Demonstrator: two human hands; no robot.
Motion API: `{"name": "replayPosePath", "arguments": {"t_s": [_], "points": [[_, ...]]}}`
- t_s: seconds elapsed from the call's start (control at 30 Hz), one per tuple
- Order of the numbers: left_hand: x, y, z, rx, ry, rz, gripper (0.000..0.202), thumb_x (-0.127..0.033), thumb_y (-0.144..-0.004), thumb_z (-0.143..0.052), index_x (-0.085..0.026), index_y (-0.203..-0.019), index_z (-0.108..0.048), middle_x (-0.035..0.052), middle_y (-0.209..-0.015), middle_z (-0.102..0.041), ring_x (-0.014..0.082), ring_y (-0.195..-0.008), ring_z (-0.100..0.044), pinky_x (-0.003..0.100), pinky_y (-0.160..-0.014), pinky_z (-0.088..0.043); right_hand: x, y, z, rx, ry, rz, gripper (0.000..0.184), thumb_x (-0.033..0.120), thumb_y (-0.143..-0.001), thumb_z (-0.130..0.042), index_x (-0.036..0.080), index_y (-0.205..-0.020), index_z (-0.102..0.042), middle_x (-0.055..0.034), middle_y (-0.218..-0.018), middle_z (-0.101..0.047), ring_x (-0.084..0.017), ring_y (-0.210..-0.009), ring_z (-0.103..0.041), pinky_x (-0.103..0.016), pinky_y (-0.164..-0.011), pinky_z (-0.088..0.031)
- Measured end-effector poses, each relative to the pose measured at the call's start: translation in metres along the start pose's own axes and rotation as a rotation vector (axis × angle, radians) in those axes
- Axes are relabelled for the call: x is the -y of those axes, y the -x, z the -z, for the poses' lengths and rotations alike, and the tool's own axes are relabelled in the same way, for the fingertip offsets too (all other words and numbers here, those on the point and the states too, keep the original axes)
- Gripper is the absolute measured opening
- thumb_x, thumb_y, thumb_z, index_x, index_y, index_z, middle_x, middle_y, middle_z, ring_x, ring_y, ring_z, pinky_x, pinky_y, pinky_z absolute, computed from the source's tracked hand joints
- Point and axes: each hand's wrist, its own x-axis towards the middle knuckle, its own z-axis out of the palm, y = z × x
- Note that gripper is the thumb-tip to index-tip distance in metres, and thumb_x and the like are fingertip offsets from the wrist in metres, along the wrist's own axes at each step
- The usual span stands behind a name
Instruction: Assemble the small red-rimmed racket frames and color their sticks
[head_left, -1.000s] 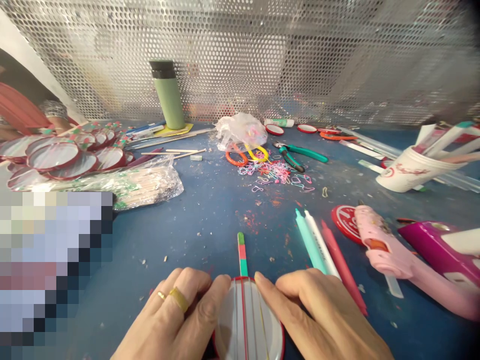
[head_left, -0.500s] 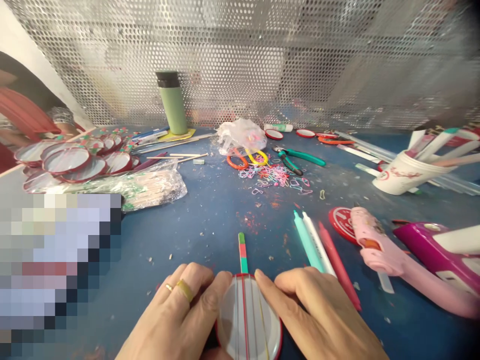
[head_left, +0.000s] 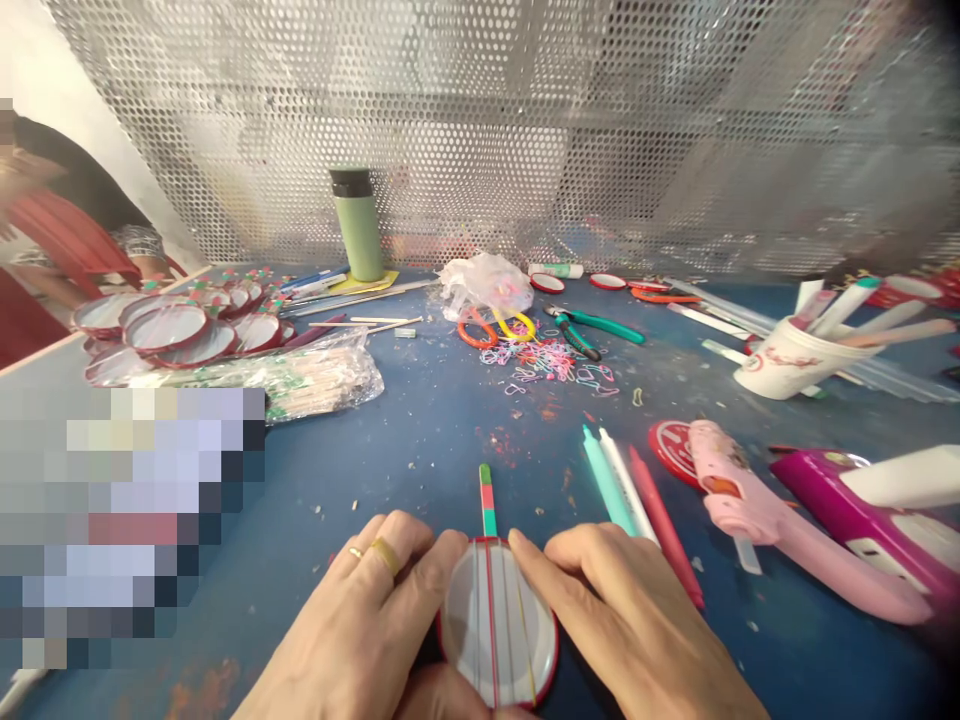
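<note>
A round pale disc with a red rim (head_left: 472, 610) lies low in the middle of the view. Several thin bands run lengthwise over its face, one red and one yellowish. From its far edge sticks out a flat stick (head_left: 487, 497) striped green, pink and teal. My left hand (head_left: 382, 610), with a gold ring, grips the left side, fingertips at the upper rim and another digit by the near edge. On the opposite side my right hand (head_left: 622, 610) holds the rim, its index fingertip at the upper right; its thumb is hidden.
Right of the disc lie markers (head_left: 611, 485), a pink glue gun (head_left: 750, 500) and a purple tool (head_left: 862, 510). Farther back are pliers (head_left: 592, 330), small colourful rubber bands (head_left: 540, 360) and a green bottle (head_left: 358, 230). Red-rimmed discs (head_left: 165, 327) pile up at left, near another person (head_left: 75, 190).
The view has shifted slightly, so the table items sit a little differently. More of the disc's near edge and a digit of my left hand now show; both hands keep their hold.
</note>
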Motion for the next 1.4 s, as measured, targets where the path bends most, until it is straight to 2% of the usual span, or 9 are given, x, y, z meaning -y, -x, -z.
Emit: {"name": "replayPosePath", "arguments": {"t_s": [0.17,0.5,0.67,0.9,1.13,1.27,1.4], "points": [[-0.003,0.0,0.002,0.044,0.017,0.004,0.048,-0.047,-0.083,-0.066,-0.022,-0.123,-0.062,0.0057,-0.098,-0.063,0.0158,-0.082,-0.062,0.022,-0.074,-0.056,0.001,0.001,0.003,0.066,-0.015,-0.003,0.055,0.048,-0.084,-0.063,0.018,-0.131,-0.06,-0.0094,-0.092,-0.061,-0.022,-0.081,-0.059,-0.035,-0.07,-0.049],[-0.008,-0.004,0.004,0.031,0.018,0.018,0.044,-0.047,-0.085,-0.062,-0.023,-0.122,-0.063,0.0056,-0.096,-0.063,0.0165,-0.083,-0.061,0.022,-0.075,-0.056,0.007,0.0,0.004,0.065,-0.037,-0.053,0.049,0.042,-0.084,-0.063,0.018,-0.127,-0.062,-0.0087,-0.089,-0.06,-0.022,-0.081,-0.059,-0.036,-0.069,-0.05],[-0.01,-0.003,0.003,-0.012,0.029,0.042,0.037,-0.047,-0.088,-0.058,-0.022,-0.115,-0.066,0.0048,-0.092,-0.062,0.0153,-0.079,-0.06,0.021,-0.071,-0.055,0.006,0.0,0.004,0.083,-0.053,-0.06,0.049,0.043,-0.084,-0.064,0.018,-0.127,-0.062,-0.0086,-0.09,-0.059,-0.022,-0.081,-0.059,-0.035,-0.07,-0.049],[-0.01,-0.003,0.006,0.039,0.049,0.027,0.031,-0.048,-0.086,-0.061,-0.021,-0.1,-0.066,0.0053,-0.097,-0.062,0.0156,-0.083,-0.06,0.023,-0.074,-0.055,0.008,0.001,0.005,0.103,-0.06,-0.078,0.052,0.042,-0.082,-0.067,0.016,-0.127,-0.061,-0.0092,-0.094,-0.059,-0.022,-0.084,-0.058,-0.036,-0.072,-0.05],[-0.01,0.001,0.0,-0.011,0.06,0.052,0.042,-0.048,-0.082,-0.067,-0.022,-0.115,-0.061,0.0061,-0.103,-0.06,0.0182,-0.089,-0.06,0.03,-0.078,-0.056,0.012,-0.003,0.009,0.115,-0.099,-0.101,0.048,0.037,-0.082,-0.07,0.019,-0.125,-0.061,-0.008,-0.097,-0.059,-0.022,-0.086,-0.058,-0.036,-0.074,-0.051],[-0.008,0.005,-0.008,-0.042,0.081,0.06,0.042,-0.046,-0.08,-0.07,-0.024,-0.115,-0.06,0.0064,-0.105,-0.059,0.0201,-0.091,-0.059,0.033,-0.079,-0.055,0.014,-0.005,0.009,0.112,-0.12,-0.099,0.047,0.038,-0.081,-0.07,0.019,-0.123,-0.062,-0.0085,-0.096,-0.058,-0.022,-0.085,-0.057,-0.037,-0.072,-0.052],[-0.006,0.005,-0.009,-0.02,0.106,0.075,0.043,-0.045,-0.079,-0.071,-0.024,-0.114,-0.061,0.0064,-0.105,-0.058,0.0205,-0.091,-0.058,0.033,-0.078,-0.053,0.016,-0.005,0.009,0.12,-0.108,-0.106,0.047,0.039,-0.08,-0.072,0.02,-0.122,-0.062,-0.0086,-0.096,-0.058,-0.024,-0.087,-0.057,-0.04,-0.073,-0.052]]}}
